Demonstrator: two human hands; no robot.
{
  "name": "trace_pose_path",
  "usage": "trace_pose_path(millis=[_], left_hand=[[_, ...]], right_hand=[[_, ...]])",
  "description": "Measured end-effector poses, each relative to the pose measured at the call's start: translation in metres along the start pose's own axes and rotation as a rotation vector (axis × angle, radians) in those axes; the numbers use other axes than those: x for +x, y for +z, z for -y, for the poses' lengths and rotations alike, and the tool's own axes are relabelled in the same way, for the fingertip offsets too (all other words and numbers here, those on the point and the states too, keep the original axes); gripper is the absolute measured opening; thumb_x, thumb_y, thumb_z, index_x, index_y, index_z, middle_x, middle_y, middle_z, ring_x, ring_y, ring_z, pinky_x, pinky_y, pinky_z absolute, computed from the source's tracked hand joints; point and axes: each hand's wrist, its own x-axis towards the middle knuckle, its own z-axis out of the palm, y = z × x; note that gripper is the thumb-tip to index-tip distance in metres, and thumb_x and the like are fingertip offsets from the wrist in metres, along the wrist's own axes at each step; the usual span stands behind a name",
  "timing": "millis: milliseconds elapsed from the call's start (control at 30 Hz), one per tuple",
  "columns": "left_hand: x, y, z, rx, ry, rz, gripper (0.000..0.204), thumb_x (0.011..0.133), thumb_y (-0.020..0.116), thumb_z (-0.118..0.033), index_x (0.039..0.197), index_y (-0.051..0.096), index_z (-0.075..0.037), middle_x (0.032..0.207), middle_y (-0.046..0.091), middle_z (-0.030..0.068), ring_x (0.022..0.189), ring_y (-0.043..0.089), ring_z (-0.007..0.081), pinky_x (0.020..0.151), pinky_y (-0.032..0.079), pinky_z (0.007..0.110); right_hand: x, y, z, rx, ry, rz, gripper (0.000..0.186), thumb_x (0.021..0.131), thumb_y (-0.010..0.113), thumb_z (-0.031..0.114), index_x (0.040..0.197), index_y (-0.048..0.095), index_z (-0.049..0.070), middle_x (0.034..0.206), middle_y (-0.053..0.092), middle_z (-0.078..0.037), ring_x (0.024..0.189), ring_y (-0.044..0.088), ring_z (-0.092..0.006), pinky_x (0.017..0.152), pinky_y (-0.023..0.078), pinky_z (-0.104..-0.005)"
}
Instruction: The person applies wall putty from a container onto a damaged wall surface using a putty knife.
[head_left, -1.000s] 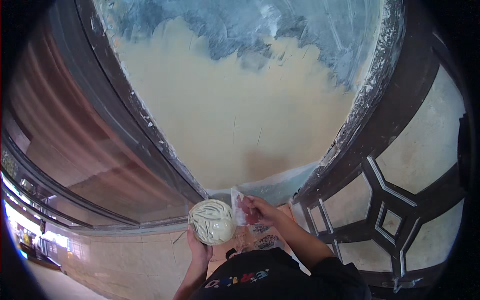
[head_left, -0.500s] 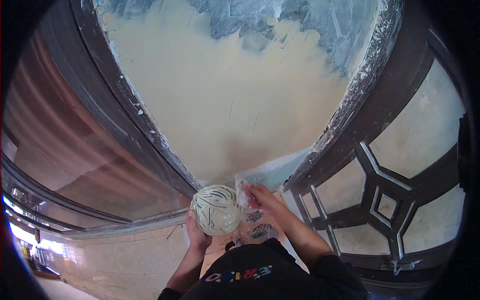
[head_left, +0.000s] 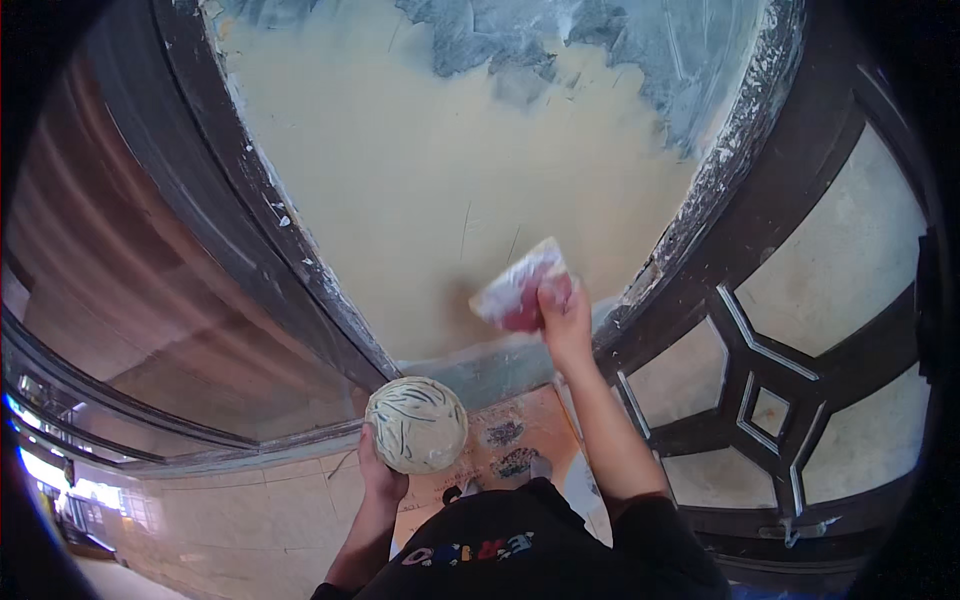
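The right hand (head_left: 566,322) is curled firmly round a flat scraper (head_left: 522,290), thumb uppermost, in front of the lower part of the wall panel (head_left: 400,170). The scraper is a wide, roughly four-sided blade, dull red near the grip and smeared whitish toward its far edge; its outline is slightly blurred, and whether it touches the panel I cannot tell. The left hand (head_left: 382,475), fingers partly hidden, supports a round cream object (head_left: 416,425) from its lower left side. That object looks nearly circular, its pale face crossed by curved dark streaks, plainer toward the lower right. Beyond, the panel is smooth beige below and patchy blue-grey above, between dark, paint-flecked frames. Orange-brown cardboard (head_left: 545,425) with black smudges lies below.
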Motion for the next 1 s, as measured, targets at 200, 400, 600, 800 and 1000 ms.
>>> trace_pose_path(millis=[200, 400, 600, 800, 1000], left_hand=[[-0.003, -0.004, 0.006, 0.029, 0.038, -0.026, 0.052, 0.103, 0.032, -0.039, 0.138, 0.042, -0.001, 0.132, 0.055, 0.0137, 0.122, 0.054, 0.0264, 0.104, 0.042, 0.04], [-0.014, -0.016, 0.014, 0.093, 0.053, 0.026, 0.056, 0.103, 0.029, -0.044, 0.139, 0.042, -0.003, 0.135, 0.053, 0.0133, 0.125, 0.051, 0.0271, 0.106, 0.039, 0.041], [-0.015, -0.021, 0.014, 0.091, 0.035, -0.006, 0.054, 0.103, 0.03, -0.042, 0.138, 0.042, -0.003, 0.133, 0.055, 0.0122, 0.124, 0.051, 0.0263, 0.106, 0.039, 0.04], [-0.011, -0.002, 0.013, 0.148, 0.045, -0.01, 0.047, 0.101, 0.036, -0.034, 0.131, 0.047, 0.001, 0.128, 0.057, 0.0141, 0.118, 0.056, 0.025, 0.1, 0.044, 0.038], [-0.02, -0.01, 0.008, 0.115, 0.087, -0.066, 0.048, 0.101, 0.038, -0.035, 0.132, 0.046, 0.001, 0.127, 0.057, 0.0144, 0.118, 0.056, 0.0259, 0.101, 0.044, 0.038]], right_hand=[[0.03, 0.041, 0.012, 0.158, -0.032, -0.075, 0.028, 0.098, 0.059, 0.029, 0.108, 0.052, 0.004, 0.08, 0.057, -0.001, 0.064, 0.05, -0.0057, 0.054, 0.042, -0.0235], [-0.105, 0.022, -0.174, 0.08, 0.407, -0.16, 0.029, 0.096, 0.061, 0.027, 0.11, 0.053, 0.004, 0.09, 0.059, -0.001, 0.074, 0.054, -0.0081, 0.063, 0.046, -0.026], [-0.049, 0.031, -0.056, 0.389, 0.247, 0.001, 0.029, 0.096, 0.061, 0.024, 0.117, 0.05, 0.007, 0.092, 0.06, 0.0, 0.067, 0.055, -0.0065, 0.046, 0.041, -0.0215], [0.046, 0.073, 0.137, 0.592, -0.157, 0.074, 0.026, 0.096, 0.057, 0.02, 0.115, 0.049, 0.005, 0.091, 0.06, -0.002, 0.06, 0.053, -0.0061, 0.041, 0.039, -0.0218], [-0.004, 0.082, -0.003, 0.481, 0.12, -0.005, 0.025, 0.097, 0.059, 0.024, 0.114, 0.051, 0.008, 0.089, 0.058, 0.002, 0.058, 0.046, -0.0025, 0.041, 0.034, -0.0203]])
